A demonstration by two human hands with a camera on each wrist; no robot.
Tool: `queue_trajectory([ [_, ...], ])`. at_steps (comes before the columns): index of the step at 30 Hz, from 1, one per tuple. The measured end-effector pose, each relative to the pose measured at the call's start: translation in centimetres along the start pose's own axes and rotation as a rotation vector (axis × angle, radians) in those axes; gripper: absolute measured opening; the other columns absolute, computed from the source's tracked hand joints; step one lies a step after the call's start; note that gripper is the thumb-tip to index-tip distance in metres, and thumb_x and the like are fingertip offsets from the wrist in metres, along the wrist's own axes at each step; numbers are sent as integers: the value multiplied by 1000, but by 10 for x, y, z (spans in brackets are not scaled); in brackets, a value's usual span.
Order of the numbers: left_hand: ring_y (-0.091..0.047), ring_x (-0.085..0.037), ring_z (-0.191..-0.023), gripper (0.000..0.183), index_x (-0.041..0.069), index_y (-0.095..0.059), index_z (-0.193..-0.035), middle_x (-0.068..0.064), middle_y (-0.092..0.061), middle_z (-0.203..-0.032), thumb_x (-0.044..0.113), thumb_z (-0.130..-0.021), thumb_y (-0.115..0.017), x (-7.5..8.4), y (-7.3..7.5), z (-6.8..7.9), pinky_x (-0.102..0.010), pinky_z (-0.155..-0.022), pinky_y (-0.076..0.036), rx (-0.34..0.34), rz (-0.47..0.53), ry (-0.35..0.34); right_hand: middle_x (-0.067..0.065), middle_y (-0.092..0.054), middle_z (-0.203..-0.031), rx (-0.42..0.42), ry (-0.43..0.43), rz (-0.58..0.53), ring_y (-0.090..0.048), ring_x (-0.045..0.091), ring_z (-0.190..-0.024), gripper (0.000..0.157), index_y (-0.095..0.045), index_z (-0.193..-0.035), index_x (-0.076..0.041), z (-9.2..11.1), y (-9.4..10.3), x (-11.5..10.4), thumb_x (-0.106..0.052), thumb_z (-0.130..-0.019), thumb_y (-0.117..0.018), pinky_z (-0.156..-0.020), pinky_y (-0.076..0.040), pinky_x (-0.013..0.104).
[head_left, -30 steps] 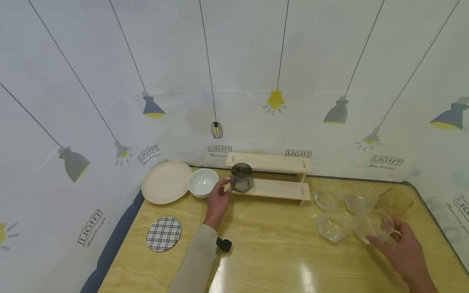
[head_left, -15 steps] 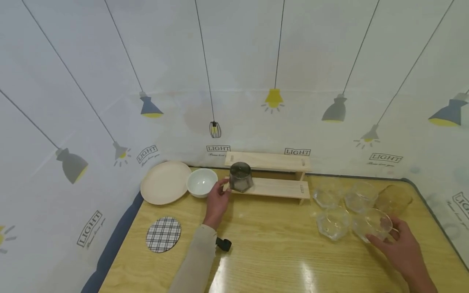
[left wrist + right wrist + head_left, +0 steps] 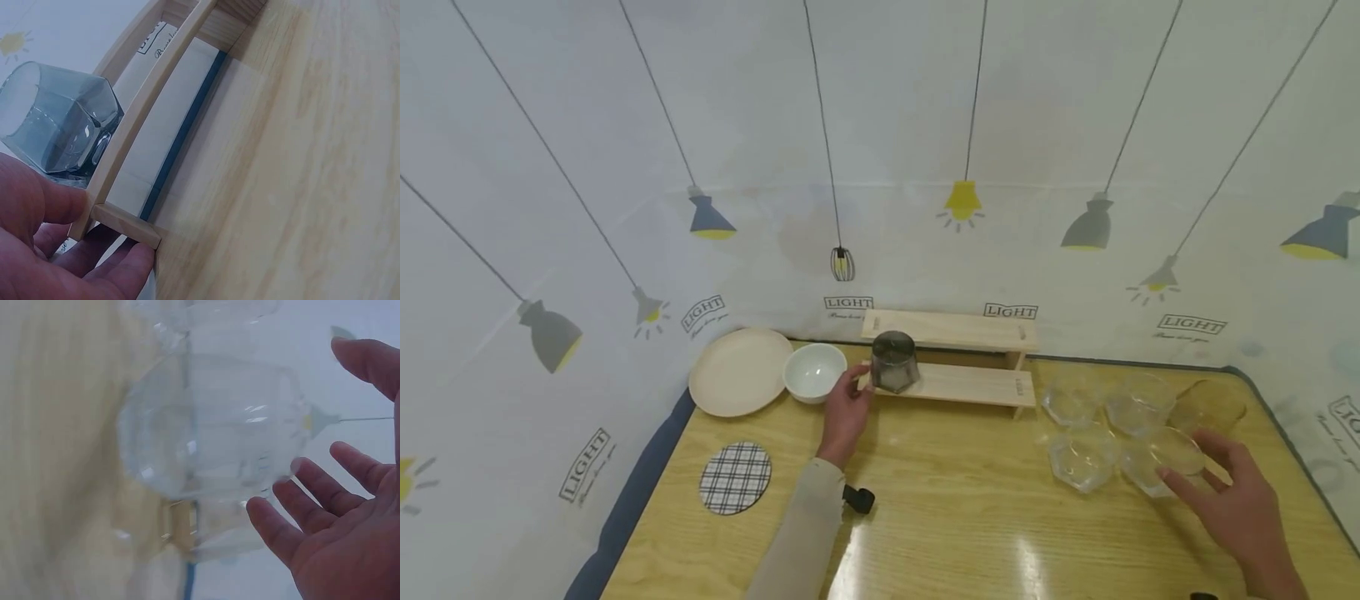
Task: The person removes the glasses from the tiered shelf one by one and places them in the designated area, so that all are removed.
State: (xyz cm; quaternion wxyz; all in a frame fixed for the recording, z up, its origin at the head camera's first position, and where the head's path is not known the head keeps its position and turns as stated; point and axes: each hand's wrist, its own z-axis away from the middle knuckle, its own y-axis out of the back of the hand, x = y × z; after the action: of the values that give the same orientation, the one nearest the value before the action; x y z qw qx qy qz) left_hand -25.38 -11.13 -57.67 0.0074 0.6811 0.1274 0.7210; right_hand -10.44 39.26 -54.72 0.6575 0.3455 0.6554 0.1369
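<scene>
My left hand grips the left end of a two-tier wooden shelf. In the left wrist view its thumb lies along the lower board while the fingers reach round the short leg. Just beside this hand, a smoky grey glass cup stands on the lower board. Over on the right, my right hand hovers at the rim of a clear glass cup on the table. The right wrist view has this hand's fingers spread apart, with the clear cup just in front of them.
Several other clear glasses and an amber glass cluster at the table's right. To the left are a beige plate, a white bowl and a round checked coaster. A patterned wall sheet borders the table's back.
The right hand's fingers have loosened from the clear glass cup and drawn back slightly to the right. The left hand keeps its place at the wooden shelf.
</scene>
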Motion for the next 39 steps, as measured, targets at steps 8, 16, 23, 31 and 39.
queue_trajectory([
  [8, -64, -33, -128, 35, 18, -67, -138, -10, -64, -148, 14, -104, -66, -4, 1, -1, -47, -97, -56, 19, -11, 19, -26, -51, -142, 175, 162, 1, -38, -25, -123, 72, -51, -155, -16, -1, -1, -56, -24, -92, -84, -94, -36, -4],
  [16, -64, -34, -129, 35, 18, -67, -139, -12, -65, -147, 15, -104, -66, -1, 1, -2, -47, -99, -56, 19, -7, 6, -22, -57, -137, 137, 418, -153, -52, -14, -125, 64, -59, -144, -3, -17, -36, -103, 7, -85, -82, -98, -43, 2],
  [23, -65, -32, -126, 35, 19, -67, -139, -12, -65, -147, 15, -104, -66, 1, 0, -4, -45, -95, -56, 8, -4, 17, 11, -63, -137, 40, 481, -195, -52, -11, -127, 56, -60, -141, -1, -26, -82, -135, 1, -90, -81, -100, -44, 5],
  [31, -66, -32, -122, 34, 18, -67, -138, -14, -67, -143, 15, -104, -65, 1, -1, -6, -43, -90, -56, 6, -13, -14, 14, -63, -142, -46, 509, -206, -59, 18, -130, 54, -57, -143, -3, -36, -129, -161, -10, -94, -80, -106, -51, 26],
  [39, -66, -33, -124, 34, 19, -68, -137, -11, -66, -145, 14, -103, -67, -1, -2, -5, -43, -91, -57, 21, -24, 3, 19, -59, -145, -164, 491, -301, -58, 37, -134, 58, -54, -146, -5, -36, -192, -201, -21, -96, -80, -106, -52, 60],
])
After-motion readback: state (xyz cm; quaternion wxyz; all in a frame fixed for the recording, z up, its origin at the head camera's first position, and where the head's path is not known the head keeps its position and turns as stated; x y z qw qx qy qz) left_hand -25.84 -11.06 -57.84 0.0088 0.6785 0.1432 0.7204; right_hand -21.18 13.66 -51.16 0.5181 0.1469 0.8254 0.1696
